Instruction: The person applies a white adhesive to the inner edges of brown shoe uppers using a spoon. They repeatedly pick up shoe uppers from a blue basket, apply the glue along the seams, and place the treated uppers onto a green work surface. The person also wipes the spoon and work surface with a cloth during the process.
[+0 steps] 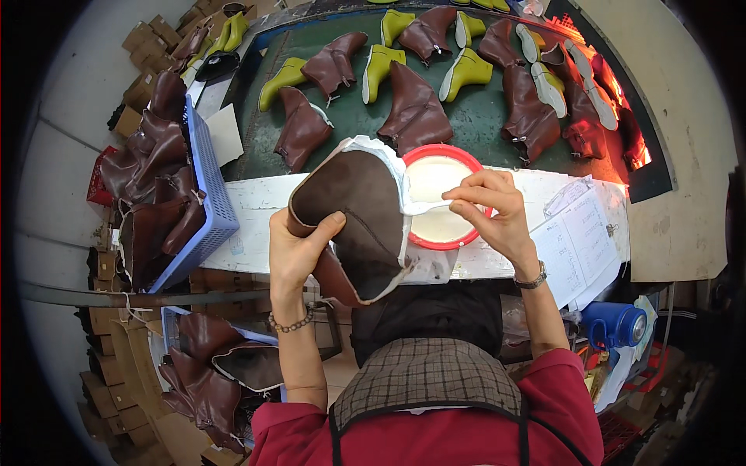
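Centrally, brown boot upper (361, 206): left of red tub (441, 246); probably light, floppy, best held clear of white edge.
Left hand (299, 245): gripping left edge, thumb atop.
Right hand (495, 211): pinching slim white tool (427, 206).

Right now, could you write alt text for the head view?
A person's left hand holds a brown boot upper; at its pale edge, the right hand pinches a white tool. Beyond are a red-rimmed bowl and boots on a green surface.

One red bowl (439, 245), one white tool (427, 206), two blue baskets (211, 210) (260, 335)
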Action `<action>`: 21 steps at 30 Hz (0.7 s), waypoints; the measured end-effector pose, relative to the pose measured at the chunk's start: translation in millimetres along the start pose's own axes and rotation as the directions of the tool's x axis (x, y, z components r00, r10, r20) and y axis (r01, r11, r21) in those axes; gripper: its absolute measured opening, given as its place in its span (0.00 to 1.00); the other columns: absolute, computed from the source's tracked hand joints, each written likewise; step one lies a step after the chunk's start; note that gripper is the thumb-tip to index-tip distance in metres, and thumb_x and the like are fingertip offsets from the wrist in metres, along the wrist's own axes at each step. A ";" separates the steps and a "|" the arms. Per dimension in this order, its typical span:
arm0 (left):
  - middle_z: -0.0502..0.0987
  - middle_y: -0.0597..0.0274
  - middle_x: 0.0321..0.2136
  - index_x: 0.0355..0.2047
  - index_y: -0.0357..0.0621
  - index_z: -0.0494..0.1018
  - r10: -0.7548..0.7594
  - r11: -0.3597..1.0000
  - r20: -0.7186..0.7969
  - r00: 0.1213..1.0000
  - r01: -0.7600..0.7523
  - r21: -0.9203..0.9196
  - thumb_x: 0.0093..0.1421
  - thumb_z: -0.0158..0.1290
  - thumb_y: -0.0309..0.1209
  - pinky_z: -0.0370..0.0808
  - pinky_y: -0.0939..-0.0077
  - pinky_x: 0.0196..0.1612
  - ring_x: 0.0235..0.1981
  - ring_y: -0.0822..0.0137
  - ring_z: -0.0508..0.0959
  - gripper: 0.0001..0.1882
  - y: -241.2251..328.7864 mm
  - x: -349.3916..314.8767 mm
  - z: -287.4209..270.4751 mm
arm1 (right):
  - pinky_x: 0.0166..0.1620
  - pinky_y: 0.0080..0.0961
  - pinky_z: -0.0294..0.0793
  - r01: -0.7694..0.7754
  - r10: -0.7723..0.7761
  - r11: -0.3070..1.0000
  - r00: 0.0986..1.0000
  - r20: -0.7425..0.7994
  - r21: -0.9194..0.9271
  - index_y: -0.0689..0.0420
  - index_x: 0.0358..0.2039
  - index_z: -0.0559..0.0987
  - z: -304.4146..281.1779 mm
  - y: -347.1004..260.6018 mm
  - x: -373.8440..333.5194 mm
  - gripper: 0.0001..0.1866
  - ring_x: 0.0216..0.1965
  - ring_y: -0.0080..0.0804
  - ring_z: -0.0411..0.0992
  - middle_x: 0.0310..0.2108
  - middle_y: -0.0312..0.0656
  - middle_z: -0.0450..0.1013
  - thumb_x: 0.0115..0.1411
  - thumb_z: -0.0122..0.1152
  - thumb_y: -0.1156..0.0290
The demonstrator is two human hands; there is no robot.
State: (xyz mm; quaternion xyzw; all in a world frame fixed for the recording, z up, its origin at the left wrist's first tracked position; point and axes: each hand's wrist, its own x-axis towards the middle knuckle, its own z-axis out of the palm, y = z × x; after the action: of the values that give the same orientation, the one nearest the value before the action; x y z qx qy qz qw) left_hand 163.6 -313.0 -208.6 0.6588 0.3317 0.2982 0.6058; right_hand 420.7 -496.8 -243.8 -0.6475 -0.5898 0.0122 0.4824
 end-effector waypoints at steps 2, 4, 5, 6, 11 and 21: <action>0.85 0.60 0.37 0.46 0.31 0.79 0.098 0.995 -0.089 0.991 -0.099 -0.008 0.59 0.64 0.21 0.78 0.77 0.42 0.37 0.75 0.81 0.15 -6.8 5.1 6.8 | 0.46 0.28 0.63 0.028 -0.026 0.999 0.998 0.063 -0.040 0.52 0.38 0.89 0.8 -3.5 4.2 0.08 0.35 0.26 0.73 0.32 0.31 0.77 0.57 0.74 0.70; 0.85 0.57 0.38 0.47 0.31 0.79 0.159 0.981 -0.205 0.966 -0.132 0.141 0.57 0.66 0.23 0.78 0.75 0.44 0.38 0.72 0.82 0.17 -17.4 15.6 3.1 | 0.42 0.27 0.68 -0.095 0.095 0.992 0.995 -0.002 0.089 0.54 0.39 0.88 3.4 -1.2 0.0 0.08 0.34 0.28 0.74 0.32 0.32 0.76 0.58 0.73 0.71; 0.85 0.56 0.38 0.47 0.31 0.79 0.190 0.968 -0.260 0.947 -0.136 0.213 0.57 0.66 0.24 0.78 0.74 0.46 0.39 0.70 0.82 0.18 -23.6 20.5 -0.5 | 0.40 0.27 0.70 -0.155 0.160 0.976 0.987 -0.025 0.155 0.54 0.39 0.88 3.2 0.9 -3.2 0.08 0.33 0.29 0.74 0.31 0.32 0.76 0.58 0.72 0.71; 0.84 0.50 0.43 0.55 0.32 0.75 0.170 0.937 -0.269 0.948 -0.071 0.342 0.54 0.70 0.29 0.78 0.69 0.50 0.43 0.62 0.83 0.29 -32.1 26.4 -11.0 | 0.33 0.26 0.73 -0.183 0.187 0.979 0.981 -0.054 0.086 0.56 0.39 0.88 -3.7 6.6 -6.8 0.08 0.30 0.30 0.75 0.31 0.35 0.76 0.60 0.70 0.72; 0.71 0.41 0.62 0.73 0.38 0.51 0.216 0.865 -0.210 0.953 -0.087 0.494 0.45 0.76 0.38 0.69 0.58 0.62 0.60 0.47 0.74 0.61 -79.3 21.1 -31.4 | 0.32 0.29 0.74 -0.403 0.404 0.851 0.912 -0.072 -0.337 0.55 0.37 0.87 -26.2 32.2 -40.5 0.07 0.28 0.32 0.76 0.30 0.38 0.77 0.60 0.70 0.69; 0.51 0.42 0.72 0.77 0.51 0.31 -0.182 0.436 -0.080 0.980 0.153 0.887 0.34 0.76 0.30 0.60 0.40 0.66 0.69 0.36 0.58 0.79 -97.5 -35.2 -27.6 | 0.32 0.30 0.74 -0.433 0.433 0.843 0.898 -0.074 -0.319 0.57 0.37 0.87 -30.9 37.2 -58.4 0.08 0.27 0.35 0.76 0.30 0.40 0.77 0.60 0.70 0.69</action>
State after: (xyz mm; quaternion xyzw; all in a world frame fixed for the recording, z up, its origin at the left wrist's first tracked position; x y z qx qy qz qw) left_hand 113.2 -320.0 -303.0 0.8456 0.4933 0.0105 0.2034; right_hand 449.0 -554.9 -283.4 -0.8346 -0.4225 0.0229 0.3528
